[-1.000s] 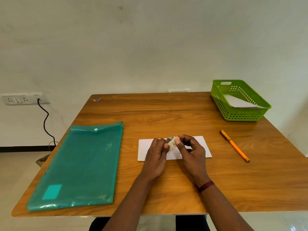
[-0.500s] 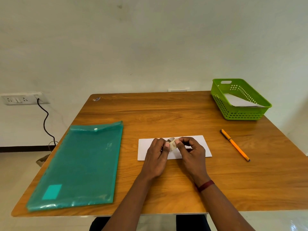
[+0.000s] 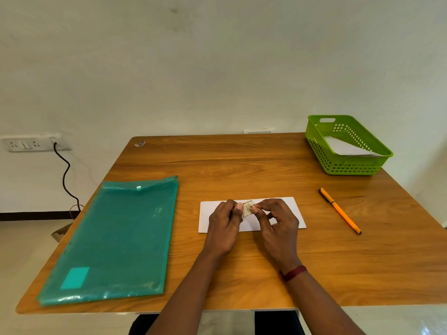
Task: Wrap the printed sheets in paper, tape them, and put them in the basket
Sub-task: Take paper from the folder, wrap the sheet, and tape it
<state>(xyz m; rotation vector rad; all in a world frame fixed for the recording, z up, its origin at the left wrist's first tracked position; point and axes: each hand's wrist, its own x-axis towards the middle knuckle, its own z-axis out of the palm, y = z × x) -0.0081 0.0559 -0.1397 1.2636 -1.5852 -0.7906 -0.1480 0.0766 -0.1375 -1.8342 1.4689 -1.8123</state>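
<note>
A folded white paper packet (image 3: 294,213) lies flat on the wooden table (image 3: 242,165), in front of me. Just above it my left hand (image 3: 223,228) grips a small roll of tape (image 3: 247,209) between thumb and fingers. My right hand (image 3: 278,223) pinches the roll's right side with thumb and forefinger. The hands hide the packet's middle. A green plastic basket (image 3: 314,139) stands at the far right corner, with white paper (image 3: 346,147) inside it.
A teal plastic folder (image 3: 116,238) with a snap button covers the table's left side. An orange pen (image 3: 339,210) lies diagonally between the packet and the basket. A wall socket with a black cable (image 3: 65,175) is at the left.
My hands have stayed over the packet, only the fingers shifting on the tape roll. The roll has turned slightly between them.
</note>
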